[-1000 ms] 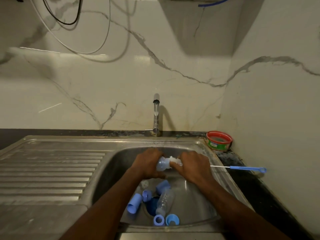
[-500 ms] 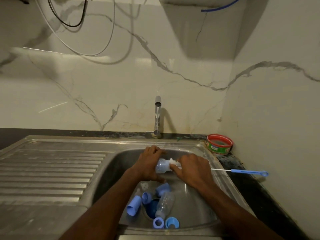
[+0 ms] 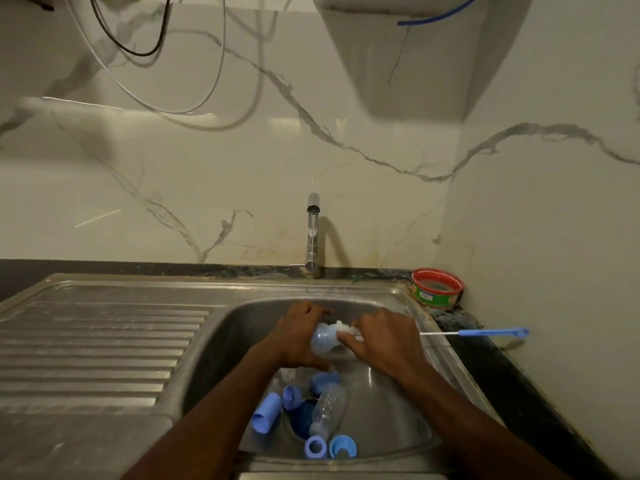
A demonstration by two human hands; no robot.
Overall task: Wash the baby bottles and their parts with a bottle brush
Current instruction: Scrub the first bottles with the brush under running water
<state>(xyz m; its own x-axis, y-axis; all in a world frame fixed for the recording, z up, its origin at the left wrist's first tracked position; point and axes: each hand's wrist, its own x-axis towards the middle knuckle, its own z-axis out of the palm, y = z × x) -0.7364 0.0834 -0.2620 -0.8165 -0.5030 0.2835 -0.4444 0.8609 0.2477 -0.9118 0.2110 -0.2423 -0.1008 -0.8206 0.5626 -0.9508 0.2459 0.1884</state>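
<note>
Bottle scrubbed under the tap

Both forearms reach in from the bottom edge and meet over the sink [image 3: 398,296]. The left hand [image 3: 298,336] curls round a clear bottle [image 3: 323,337], holding it on its side with the mouth facing right, above the basin and just in front of the thin stream from the tap [image 3: 312,230]. The right hand [image 3: 384,341] grips the brush [image 3: 491,332] near its white bristle end, which sits at the bottle's mouth; the wire stem and blue handle stick out to the right over the sink rim and dark counter [image 3: 491,368].

Against half a second ago, the hands sit almost where they were; the brush handle tilts slightly differently, and the view has shifted a little.

On the basin floor lie a second clear bottle [image 3: 329,412] beside the drain, a blue cap [image 3: 266,414] on its side to the left, a smaller blue part [image 3: 291,397] next to it, another blue part [image 3: 323,380] behind the bottle, and two blue rings [image 3: 316,447] [image 3: 343,446] nearest the front.

A red-rimmed green tub [image 3: 437,288] stands in the counter corner; its label is too small to read
</note>
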